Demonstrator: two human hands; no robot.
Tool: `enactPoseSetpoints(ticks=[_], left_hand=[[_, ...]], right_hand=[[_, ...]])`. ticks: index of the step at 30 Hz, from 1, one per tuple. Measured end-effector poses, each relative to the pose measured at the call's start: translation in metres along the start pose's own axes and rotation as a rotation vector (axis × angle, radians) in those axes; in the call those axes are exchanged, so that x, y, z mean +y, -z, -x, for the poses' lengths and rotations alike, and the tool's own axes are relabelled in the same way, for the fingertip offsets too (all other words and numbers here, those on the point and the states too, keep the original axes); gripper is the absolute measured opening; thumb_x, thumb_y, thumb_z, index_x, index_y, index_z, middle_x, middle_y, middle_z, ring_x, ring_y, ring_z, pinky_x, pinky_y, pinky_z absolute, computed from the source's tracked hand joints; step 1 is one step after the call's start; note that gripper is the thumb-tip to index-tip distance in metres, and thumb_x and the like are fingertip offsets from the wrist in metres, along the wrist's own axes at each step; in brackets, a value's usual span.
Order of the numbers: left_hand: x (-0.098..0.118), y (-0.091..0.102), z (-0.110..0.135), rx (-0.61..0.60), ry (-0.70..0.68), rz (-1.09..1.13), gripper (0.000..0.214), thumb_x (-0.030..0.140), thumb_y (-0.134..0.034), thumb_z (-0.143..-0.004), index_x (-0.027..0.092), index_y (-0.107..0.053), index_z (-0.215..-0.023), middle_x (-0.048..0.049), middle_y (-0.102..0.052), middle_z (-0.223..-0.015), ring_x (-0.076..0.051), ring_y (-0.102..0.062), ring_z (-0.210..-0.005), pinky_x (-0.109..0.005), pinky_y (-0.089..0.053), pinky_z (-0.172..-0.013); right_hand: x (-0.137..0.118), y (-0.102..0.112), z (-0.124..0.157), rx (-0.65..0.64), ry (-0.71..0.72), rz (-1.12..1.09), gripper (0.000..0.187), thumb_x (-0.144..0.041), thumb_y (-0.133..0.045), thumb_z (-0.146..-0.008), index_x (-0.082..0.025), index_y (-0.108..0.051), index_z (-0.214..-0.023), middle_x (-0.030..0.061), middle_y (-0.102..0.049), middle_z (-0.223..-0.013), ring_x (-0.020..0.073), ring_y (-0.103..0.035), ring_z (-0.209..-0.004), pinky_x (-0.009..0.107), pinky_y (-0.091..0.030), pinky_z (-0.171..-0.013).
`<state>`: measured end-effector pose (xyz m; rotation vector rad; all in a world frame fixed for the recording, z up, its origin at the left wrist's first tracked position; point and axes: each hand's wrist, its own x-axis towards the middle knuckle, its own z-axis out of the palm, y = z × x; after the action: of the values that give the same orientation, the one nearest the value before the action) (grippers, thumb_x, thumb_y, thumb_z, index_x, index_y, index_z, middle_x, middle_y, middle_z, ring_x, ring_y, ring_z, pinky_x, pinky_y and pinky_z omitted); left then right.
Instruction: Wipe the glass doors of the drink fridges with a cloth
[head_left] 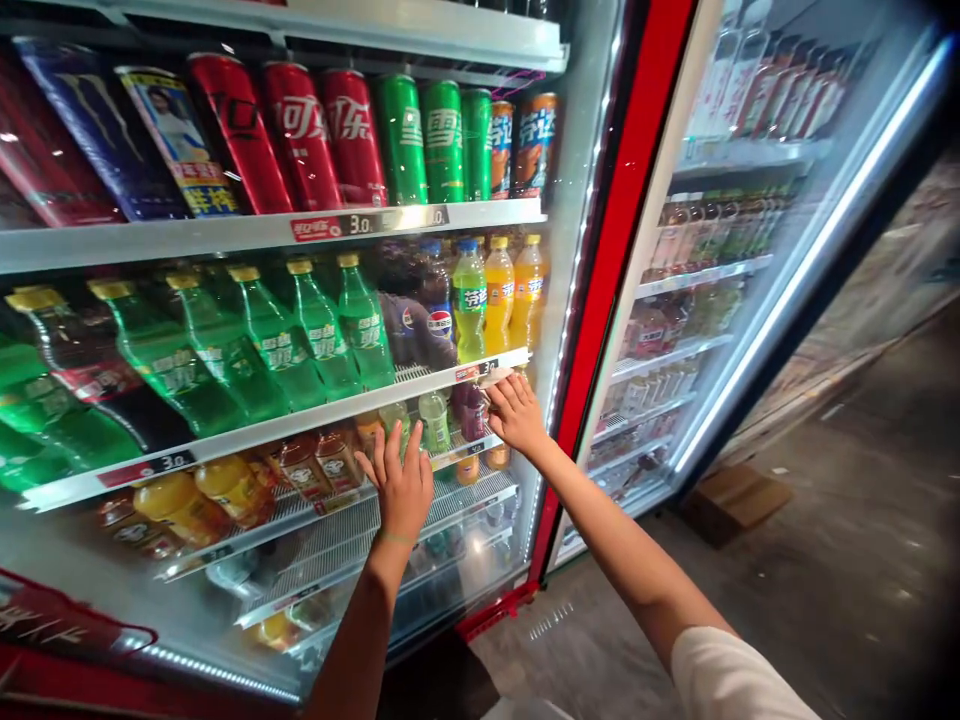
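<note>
My left hand [402, 482] is raised with its fingers spread against the glass door [480, 550] of a drinks fridge, in front of the lower shelves. Farther right and a little higher, my right hand [517, 412] presses a small whitish cloth or tissue [495, 378] to the glass, mostly hidden under the fingers. Behind the glass near this hand are a price strip [477, 371], a green bottle [471, 305] and orange bottles [498, 295]. Small bottles with pale green labels [434, 420] stand behind the glass between my hands.
Cans [300, 135] fill the upper shelf, and green soda bottles [274, 345] line the one below. A red door frame [611, 260] separates this fridge from a second lit fridge [720, 210]. A flat cardboard piece [739, 500] lies on the grey floor [847, 580].
</note>
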<state>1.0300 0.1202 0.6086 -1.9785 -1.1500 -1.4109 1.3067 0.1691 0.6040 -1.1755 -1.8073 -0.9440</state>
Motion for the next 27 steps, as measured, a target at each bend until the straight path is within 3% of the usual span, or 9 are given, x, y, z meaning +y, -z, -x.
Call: enactPoseSetpoints(ticks=[4, 8, 11, 15, 18, 21, 27], left_hand=[[0.018, -0.014, 0.002, 0.015, 0.039, -0.01, 0.048, 0.018, -0.062, -0.094, 0.021, -0.061, -0.143, -0.0186, -0.052, -0.151, -0.038, -0.025, -0.157, -0.07, -0.006, -0.127], [0.024, -0.019, 0.005, 0.003, 0.063, -0.041, 0.046, 0.017, -0.061, -0.094, 0.022, -0.064, -0.14, -0.0187, -0.051, -0.152, -0.039, -0.026, -0.157, -0.071, -0.011, -0.126], [0.025, -0.019, 0.007, -0.006, 0.059, -0.071, 0.047, 0.017, -0.06, -0.094, 0.022, -0.062, -0.141, -0.0187, -0.051, -0.152, -0.039, -0.027, -0.156, -0.071, -0.014, -0.125], [0.017, -0.014, 0.017, -0.02, 0.03, -0.101, 0.05, 0.014, -0.058, -0.095, 0.024, -0.059, -0.145, -0.019, -0.049, -0.153, -0.037, -0.028, -0.157, -0.069, -0.018, -0.125], [0.005, -0.003, 0.026, -0.023, 0.034, -0.119, 0.05, 0.013, -0.058, -0.096, 0.026, -0.059, -0.144, -0.0178, -0.049, -0.154, -0.036, -0.027, -0.157, -0.068, -0.019, -0.125], [-0.011, 0.013, 0.03, -0.011, 0.104, -0.124, 0.048, 0.013, -0.055, -0.097, 0.027, -0.06, -0.142, -0.0165, -0.048, -0.155, -0.035, -0.026, -0.158, -0.067, -0.019, -0.126], [-0.05, 0.054, 0.035, -0.03, 0.176, -0.193, 0.048, 0.014, -0.052, -0.098, 0.024, -0.058, -0.145, -0.02, -0.046, -0.156, -0.036, -0.026, -0.158, -0.066, -0.023, -0.125]], right_hand=[[0.055, 0.012, 0.015, 0.067, -0.117, 0.063, 0.053, -0.028, -0.047, -0.094, -0.018, -0.055, -0.146, 0.0137, -0.054, -0.152, 0.0298, -0.04, -0.151, 0.057, -0.037, -0.123], [0.071, 0.013, 0.034, 0.071, -0.31, 0.035, 0.06, -0.027, -0.043, -0.096, -0.018, -0.042, -0.155, 0.015, -0.043, -0.161, 0.0311, -0.032, -0.155, 0.059, -0.035, -0.124], [0.057, 0.004, 0.066, 0.057, -0.418, -0.015, 0.062, -0.026, -0.041, -0.098, -0.018, -0.033, -0.159, 0.0175, -0.037, -0.164, 0.0327, -0.026, -0.157, 0.064, -0.034, -0.123], [0.033, -0.012, 0.123, 0.02, -0.425, -0.067, 0.062, -0.027, -0.041, -0.099, -0.02, -0.029, -0.16, 0.0188, -0.036, -0.164, 0.0351, -0.025, -0.158, 0.069, -0.035, -0.12], [0.019, -0.023, 0.145, 0.016, -0.476, -0.112, 0.062, -0.028, -0.041, -0.099, -0.019, -0.028, -0.16, 0.0194, -0.032, -0.166, 0.0369, -0.024, -0.157, 0.073, -0.032, -0.12], [-0.002, -0.036, 0.142, 0.054, -0.536, -0.145, 0.063, -0.028, -0.04, -0.1, -0.015, -0.028, -0.16, 0.0215, -0.029, -0.166, 0.0378, -0.02, -0.158, 0.075, -0.027, -0.121], [-0.075, -0.058, 0.106, 0.014, -0.334, -0.205, 0.058, -0.027, -0.046, -0.097, -0.02, -0.043, -0.154, 0.0176, -0.041, -0.161, 0.0361, -0.025, -0.157, 0.071, -0.027, -0.123]])
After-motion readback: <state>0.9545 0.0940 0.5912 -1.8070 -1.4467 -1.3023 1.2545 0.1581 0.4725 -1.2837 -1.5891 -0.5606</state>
